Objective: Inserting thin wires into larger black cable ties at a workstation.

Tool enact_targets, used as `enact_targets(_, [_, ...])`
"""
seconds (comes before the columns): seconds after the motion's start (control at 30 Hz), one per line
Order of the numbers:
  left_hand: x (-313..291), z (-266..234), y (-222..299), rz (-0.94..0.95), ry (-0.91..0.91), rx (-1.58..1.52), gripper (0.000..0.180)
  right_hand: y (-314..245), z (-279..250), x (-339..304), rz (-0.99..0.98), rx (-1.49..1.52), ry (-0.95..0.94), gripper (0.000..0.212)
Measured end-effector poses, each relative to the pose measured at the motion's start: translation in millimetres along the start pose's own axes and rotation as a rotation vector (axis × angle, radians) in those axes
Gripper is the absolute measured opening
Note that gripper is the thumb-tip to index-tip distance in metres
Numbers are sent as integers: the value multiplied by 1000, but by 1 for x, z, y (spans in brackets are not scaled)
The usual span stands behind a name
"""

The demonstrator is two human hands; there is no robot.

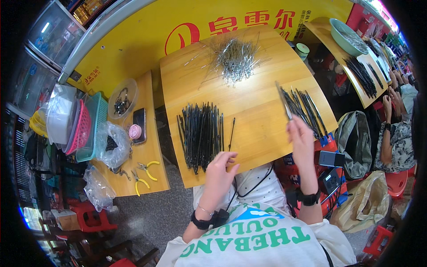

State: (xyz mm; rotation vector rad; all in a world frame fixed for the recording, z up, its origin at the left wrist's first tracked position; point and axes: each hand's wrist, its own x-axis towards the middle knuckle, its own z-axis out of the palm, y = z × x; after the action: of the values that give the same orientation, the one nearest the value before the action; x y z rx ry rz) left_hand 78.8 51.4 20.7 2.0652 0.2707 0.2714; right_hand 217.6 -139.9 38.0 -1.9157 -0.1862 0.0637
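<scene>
My left hand (220,172) is at the table's front edge with fingers loosely bent and apart, beside a dense row of thin black rods (200,138). A single black rod (232,133) lies just beyond its fingertips; whether they touch it I cannot tell. My right hand (301,133) is closed on a slim, pointed silver piece (285,101), aimed away from me; its exact kind is unclear. Close by on the right is a smaller group of black rods (311,113). A pile of thin silver wire-like pieces (235,61) sits at the far side of the table (262,100).
On a left side table are yellow-handled pliers (147,171), a phone (139,124), a clear bowl (122,99) and plastic bags (111,144). Stacked baskets (82,127) stand beyond. Another person (393,133) sits right, near a table with a green basin (347,38).
</scene>
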Motion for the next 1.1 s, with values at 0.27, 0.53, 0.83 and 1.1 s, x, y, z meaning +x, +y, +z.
enact_targets(0.27, [-5,-7,-8,-76,34,448,27,66,-52,40,-40,-811,260,33])
enact_targets(0.53, [-6,-3,-9,-145,58,432,22,62,-37,46,-123,-953,360,31])
enact_targets(0.83, [-7,-7,-14,-48,199,380,16,18,22,134,-259,-372,-136,35])
enact_targets(1.1, [-7,-20,-5,-134,256,120,12,65,48,317,-218,-529,-107,40])
